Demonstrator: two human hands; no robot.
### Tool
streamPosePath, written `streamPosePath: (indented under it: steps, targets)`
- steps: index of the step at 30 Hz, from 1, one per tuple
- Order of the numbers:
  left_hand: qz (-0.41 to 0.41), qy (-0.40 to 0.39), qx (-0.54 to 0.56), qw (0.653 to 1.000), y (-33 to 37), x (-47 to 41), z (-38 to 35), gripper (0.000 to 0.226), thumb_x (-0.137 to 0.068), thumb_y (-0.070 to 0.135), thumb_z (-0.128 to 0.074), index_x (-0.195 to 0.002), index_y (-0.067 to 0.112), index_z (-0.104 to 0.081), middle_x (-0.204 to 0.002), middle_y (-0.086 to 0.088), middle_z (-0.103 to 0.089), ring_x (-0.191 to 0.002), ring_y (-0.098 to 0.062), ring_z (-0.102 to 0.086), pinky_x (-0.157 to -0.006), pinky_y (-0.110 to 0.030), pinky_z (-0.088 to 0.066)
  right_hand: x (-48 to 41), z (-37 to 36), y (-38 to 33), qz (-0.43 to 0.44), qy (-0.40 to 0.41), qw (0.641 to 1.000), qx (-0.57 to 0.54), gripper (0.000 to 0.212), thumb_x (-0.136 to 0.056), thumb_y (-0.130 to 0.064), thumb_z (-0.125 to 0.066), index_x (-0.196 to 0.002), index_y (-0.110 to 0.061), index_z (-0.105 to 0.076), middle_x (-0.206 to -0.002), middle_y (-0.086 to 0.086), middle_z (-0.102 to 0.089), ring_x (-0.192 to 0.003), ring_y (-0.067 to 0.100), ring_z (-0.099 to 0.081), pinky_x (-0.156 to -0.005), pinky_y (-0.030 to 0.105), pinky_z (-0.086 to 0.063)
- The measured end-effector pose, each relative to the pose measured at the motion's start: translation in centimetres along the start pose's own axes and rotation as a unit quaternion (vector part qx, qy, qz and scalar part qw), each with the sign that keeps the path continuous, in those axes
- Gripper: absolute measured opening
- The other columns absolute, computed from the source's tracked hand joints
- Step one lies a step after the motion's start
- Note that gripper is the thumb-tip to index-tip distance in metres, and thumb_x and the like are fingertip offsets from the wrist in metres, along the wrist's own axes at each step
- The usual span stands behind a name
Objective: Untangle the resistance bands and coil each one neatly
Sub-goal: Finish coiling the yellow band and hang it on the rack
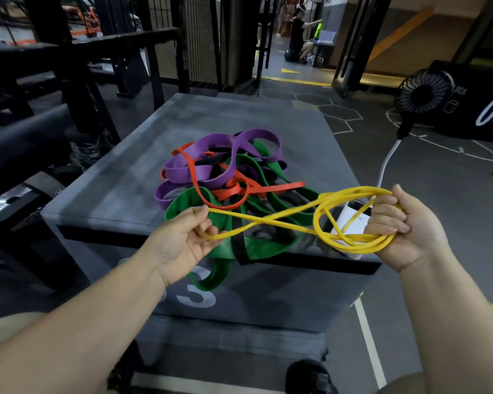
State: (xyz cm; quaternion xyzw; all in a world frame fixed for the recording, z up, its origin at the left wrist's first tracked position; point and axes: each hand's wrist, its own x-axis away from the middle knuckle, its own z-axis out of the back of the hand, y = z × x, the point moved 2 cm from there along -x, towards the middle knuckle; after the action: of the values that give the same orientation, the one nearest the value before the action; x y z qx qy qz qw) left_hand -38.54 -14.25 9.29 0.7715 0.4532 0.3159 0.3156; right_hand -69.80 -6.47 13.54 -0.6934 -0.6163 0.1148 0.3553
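Note:
A thin yellow band [271,221] stretches between both hands above the near edge of a grey padded box [120,177]. My left hand [182,240] grips its left end, palm up. Several loops of the same band are gathered in my right hand [402,226], which holds them as a partial coil. Behind, on the box top, lies a tangled pile: a purple band [199,172], an orange-red band [268,189], a wide green band [256,245] and a black band [238,245]. Part of the green band hangs over the box's front face.
A white power bank [350,220] with a white cable [387,160] lies on the box's right corner, under the yellow loops. A small black fan [423,95] stands on the floor to the right. Black racks [69,66] stand to the left. A person crouches far back.

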Motion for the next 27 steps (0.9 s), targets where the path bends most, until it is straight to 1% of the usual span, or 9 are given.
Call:
streamPosePath:
  steps: [2, 4, 8, 10, 14, 17, 20, 22, 27]
  targets:
    - [-0.018, 0.006, -0.046, 0.999, 0.0, 0.1, -0.3, 0.025, -0.094, 0.014, -0.049, -0.070, 0.018, -0.043, -0.050, 0.007, -0.034, -0.043, -0.006, -0.037, -0.058, -0.027, -0.054, 0.2, -0.3, 0.1, -0.008, -0.007, 1.000, 0.010, 0.047, -0.097, -0.044, -0.043, -0.056, -0.021, -0.047, -0.039, -0.010, -0.025, -0.029, 0.008, -0.018, -0.032, 0.011, -0.023]
    - [-0.052, 0.009, -0.117, 0.992, -0.1, 0.2, -0.4, 0.027, -0.098, 0.015, -0.047, -0.071, 0.018, -0.043, -0.053, 0.007, -0.032, -0.043, -0.006, -0.030, -0.055, -0.023, -0.046, 0.4, -0.7, 0.4, -0.020, -0.016, 0.999, 0.033, 0.049, -0.097, -0.046, -0.042, -0.055, -0.021, -0.048, -0.039, -0.011, -0.022, -0.035, 0.006, -0.009, -0.031, 0.011, -0.023]
    - [-0.092, -0.002, -0.218, 0.972, -0.1, 0.4, -0.5, 0.022, -0.098, 0.008, -0.045, -0.077, 0.012, -0.048, -0.060, 0.002, -0.047, -0.051, -0.008, -0.042, -0.063, -0.024, -0.050, 0.3, -1.0, 1.1, -0.043, -0.024, 0.994, 0.094, 0.044, -0.094, -0.046, -0.045, -0.058, -0.021, -0.047, -0.041, -0.012, -0.018, -0.031, 0.005, -0.012, -0.031, 0.012, -0.020]
    - [-0.058, -0.018, -0.195, 0.979, -0.3, 0.6, -0.7, 0.019, -0.097, 0.004, -0.045, -0.080, 0.010, -0.050, -0.060, -0.001, -0.056, -0.056, -0.012, -0.052, -0.065, -0.026, -0.054, 0.4, -1.3, 1.5, -0.050, -0.031, 0.991, 0.124, 0.041, -0.092, -0.046, -0.046, -0.060, -0.021, -0.046, -0.038, -0.012, -0.024, -0.025, 0.003, -0.020, -0.029, 0.013, -0.020]
    - [0.011, -0.067, -0.107, 0.992, -0.7, 0.8, -1.2, 0.007, -0.091, 0.003, -0.049, -0.089, 0.009, -0.051, -0.063, -0.008, -0.062, -0.061, -0.019, -0.062, -0.068, -0.030, -0.057, 0.7, -2.2, 2.2, -0.044, -0.068, 0.982, 0.173, 0.039, -0.089, -0.044, -0.047, -0.059, -0.018, -0.049, -0.040, -0.011, -0.026, -0.030, 0.002, -0.014, -0.029, 0.015, -0.025]
    - [0.030, -0.131, -0.065, 0.989, -0.8, 1.1, -1.6, 0.026, -0.077, 0.001, -0.054, -0.101, 0.007, -0.051, -0.077, -0.010, -0.067, -0.073, -0.020, -0.066, -0.078, -0.033, -0.055, 1.0, -2.9, 3.0, -0.059, -0.128, 0.968, 0.206, 0.035, -0.077, -0.047, -0.066, -0.060, -0.018, -0.053, -0.043, -0.009, -0.028, -0.030, 0.003, -0.028, -0.034, 0.018, -0.033]
    - [0.029, -0.170, -0.052, 0.984, -1.3, 1.5, -2.5, 0.043, -0.070, -0.004, -0.047, -0.112, 0.004, -0.046, -0.088, -0.012, -0.069, -0.080, -0.022, -0.067, -0.076, -0.032, -0.057, 1.2, -3.4, 4.3, -0.083, -0.197, 0.945, 0.247, 0.045, -0.061, -0.049, -0.086, -0.067, -0.018, -0.053, -0.051, -0.005, -0.034, -0.038, 0.008, -0.036, -0.042, 0.024, -0.040]
    - [0.020, -0.181, -0.071, 0.981, -2.0, 1.9, -3.2, 0.043, -0.071, -0.006, -0.049, -0.113, 0.005, -0.042, -0.089, -0.011, -0.070, -0.081, -0.020, -0.067, -0.074, -0.031, -0.058, 1.3, -3.7, 5.5, -0.092, -0.216, 0.926, 0.295, 0.048, -0.060, -0.050, -0.086, -0.070, -0.017, -0.053, -0.056, -0.001, -0.040, -0.046, 0.013, -0.042, -0.047, 0.027, -0.043]
    - [-0.020, -0.161, -0.209, 0.965, -3.5, 2.6, -4.4, 0.037, -0.085, -0.008, -0.062, -0.111, 0.008, -0.040, -0.091, -0.006, -0.072, -0.085, -0.019, -0.066, -0.071, -0.027, -0.054, 2.3, -4.9, 8.6, -0.074, -0.196, 0.899, 0.384, 0.026, -0.087, -0.035, -0.065, -0.086, -0.010, -0.060, -0.070, 0.007, -0.062, -0.061, 0.018, -0.059, -0.052, 0.028, -0.050]
